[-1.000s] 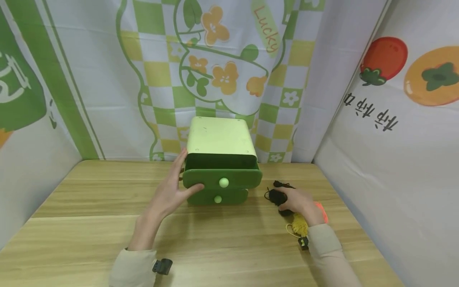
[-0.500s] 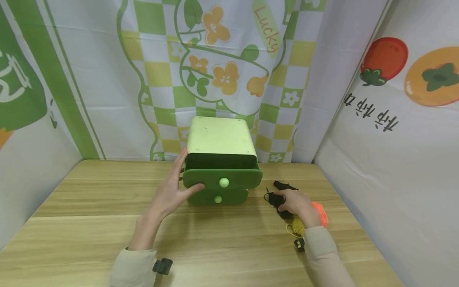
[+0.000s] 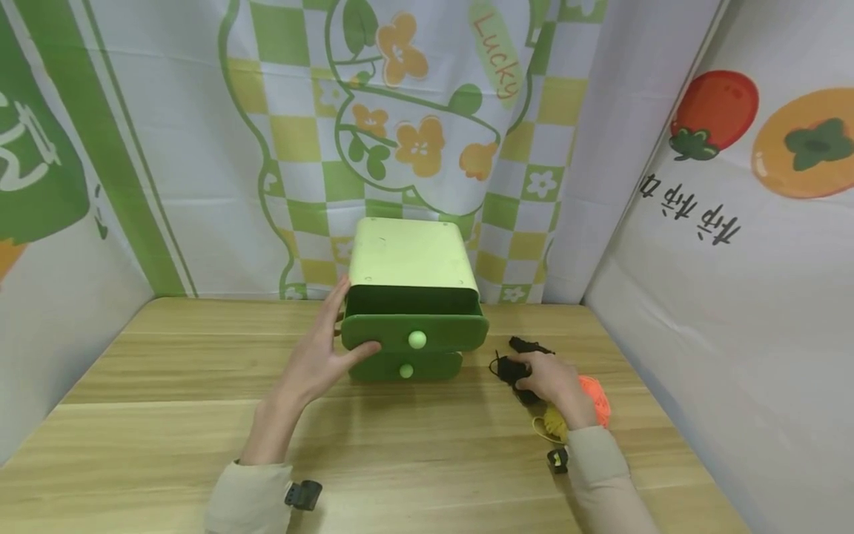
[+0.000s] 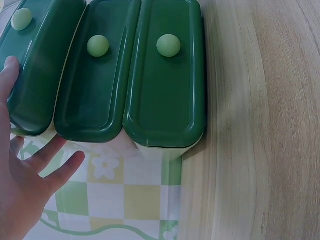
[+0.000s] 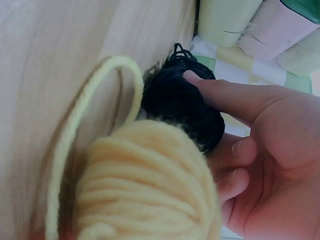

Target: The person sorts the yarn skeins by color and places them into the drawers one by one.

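A small drawer cabinet [image 3: 414, 252] with a pale green top stands at the back of the table. Its top green drawer [image 3: 380, 330] is pulled out, its inside dark. My left hand [image 3: 312, 363] rests against the cabinet's left side, with the thumb on the drawer front and the fingers spread. To the right, my right hand [image 3: 552, 380] pinches a black yarn ball [image 5: 182, 100] between thumb and fingers, low over the table. A yellow yarn ball [image 5: 147, 180] with a loose strand lies beside it. An orange yarn ball [image 3: 596, 400] is partly hidden behind the right wrist.
Another dark piece [image 3: 527, 345] lies just beyond the right hand. Below the top drawer, further green drawers [image 4: 165, 95] with round knobs appear in the left wrist view. A patterned curtain [image 3: 300, 148] hangs behind the wooden table [image 3: 167, 415].
My right hand has shifted very slightly left and toward me with the black yarn ball, and more of the orange yarn ball shows. The left hand and cabinet stay put.
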### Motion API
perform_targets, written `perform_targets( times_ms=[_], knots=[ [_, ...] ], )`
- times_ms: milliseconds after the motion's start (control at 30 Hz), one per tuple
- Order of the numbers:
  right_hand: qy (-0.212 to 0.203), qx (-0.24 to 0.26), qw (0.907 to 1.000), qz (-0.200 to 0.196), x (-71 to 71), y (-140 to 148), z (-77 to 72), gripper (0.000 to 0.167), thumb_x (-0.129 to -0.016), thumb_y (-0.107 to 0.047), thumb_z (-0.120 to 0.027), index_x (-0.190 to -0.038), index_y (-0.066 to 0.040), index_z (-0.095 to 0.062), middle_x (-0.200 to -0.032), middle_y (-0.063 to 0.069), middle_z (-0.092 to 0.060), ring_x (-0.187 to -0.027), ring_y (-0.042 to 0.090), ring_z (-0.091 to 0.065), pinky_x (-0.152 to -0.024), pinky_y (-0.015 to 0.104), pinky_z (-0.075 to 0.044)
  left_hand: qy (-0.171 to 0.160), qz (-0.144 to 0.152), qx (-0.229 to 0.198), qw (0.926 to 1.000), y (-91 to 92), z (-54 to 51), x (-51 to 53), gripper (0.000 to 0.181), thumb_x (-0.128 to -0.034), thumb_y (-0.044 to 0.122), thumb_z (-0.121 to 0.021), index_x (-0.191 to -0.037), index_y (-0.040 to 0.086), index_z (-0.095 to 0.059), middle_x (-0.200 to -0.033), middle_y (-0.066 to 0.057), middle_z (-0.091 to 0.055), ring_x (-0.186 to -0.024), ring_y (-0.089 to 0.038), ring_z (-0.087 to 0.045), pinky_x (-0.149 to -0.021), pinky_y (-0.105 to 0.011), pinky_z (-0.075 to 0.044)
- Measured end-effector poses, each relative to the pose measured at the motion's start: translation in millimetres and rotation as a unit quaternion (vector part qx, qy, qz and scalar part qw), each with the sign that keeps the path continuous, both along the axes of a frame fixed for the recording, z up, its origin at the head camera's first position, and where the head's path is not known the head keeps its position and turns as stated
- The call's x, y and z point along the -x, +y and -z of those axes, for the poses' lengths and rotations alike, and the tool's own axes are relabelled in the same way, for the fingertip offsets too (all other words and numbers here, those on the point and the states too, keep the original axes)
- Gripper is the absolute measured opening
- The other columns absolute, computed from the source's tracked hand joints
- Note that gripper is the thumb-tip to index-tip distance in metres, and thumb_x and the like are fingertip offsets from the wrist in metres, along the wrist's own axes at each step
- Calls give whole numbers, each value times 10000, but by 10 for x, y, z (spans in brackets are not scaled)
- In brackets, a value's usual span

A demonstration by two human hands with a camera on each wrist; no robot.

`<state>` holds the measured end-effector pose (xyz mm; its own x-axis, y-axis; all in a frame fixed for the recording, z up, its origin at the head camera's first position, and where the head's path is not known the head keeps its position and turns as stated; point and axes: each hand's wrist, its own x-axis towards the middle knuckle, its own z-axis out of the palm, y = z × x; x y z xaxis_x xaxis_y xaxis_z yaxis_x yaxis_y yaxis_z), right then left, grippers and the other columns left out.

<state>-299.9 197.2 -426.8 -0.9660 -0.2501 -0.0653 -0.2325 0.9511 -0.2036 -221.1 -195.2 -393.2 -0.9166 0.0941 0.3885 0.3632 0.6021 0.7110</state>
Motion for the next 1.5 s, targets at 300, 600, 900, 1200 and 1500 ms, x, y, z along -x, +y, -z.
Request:
perform_targets(
  times_ms=[300, 600, 900, 1200, 1500],
  knots=[
    [126, 138, 9998, 44, 7, 34, 12, 558, -861, -287, -770, -1391, -262, -597, -1201, 118, -699, -1059, 331, -665, -732, 544, -536, 54, 35, -4, 10000, -1, -4, -2, 1034, -866, 551, -707, -1582, 419, 27, -1662, 161, 49, -1427, -393, -377, -1059, -626, -425],
    [320, 280, 9990, -125, -13, 67, 25, 539, -860, -288, -771, -1374, -259, -613, -1202, 136, -705, -1064, 352, -670, -714, 525, -551, 5, 13, 17, 10000, 0, -9, -8, 1034, -864, 563, -702, -1572, 442, 42, -1658, 171, 56, -1414, -398, -392, -1048, -639, -425],
    [433, 564, 9973, -186, -5, 110, -1, 540, -869, -295, -757, -1384, -252, -603, -1387, 188, -592, -1181, 452, -603, -772, 571, -557, -34, -26, 52, 10000, -7, -3, 2, 1033, -860, 578, -697, -1569, 452, 43, -1662, 166, 56, -1394, -400, -417, -1031, -650, -430],
    [617, 841, 9943, -206, -33, 69, -137, 530, -894, -293, -729, -1404, -252, -588, -1351, 179, -622, -848, 289, -679, -558, 374, -499, -18, -5, 28, 10000, 2, -13, -8, 1034, -860, 573, -700, -1572, 445, 39, -1659, 172, 57, -1414, -394, -393, -1046, -633, -429],
    [958, 952, 9907, -140, -137, -14, -356, 523, -916, -327, -708, -1418, -297, -567, -1262, 180, -671, -454, 97, -323, -405, 256, -283, -46, -33, 0, 10000, 1, -18, -9, 1028, -856, 579, -700, -1571, 453, 28, -1658, 180, 48, -1398, -396, -416, -1033, -639, -438]
  ],
)
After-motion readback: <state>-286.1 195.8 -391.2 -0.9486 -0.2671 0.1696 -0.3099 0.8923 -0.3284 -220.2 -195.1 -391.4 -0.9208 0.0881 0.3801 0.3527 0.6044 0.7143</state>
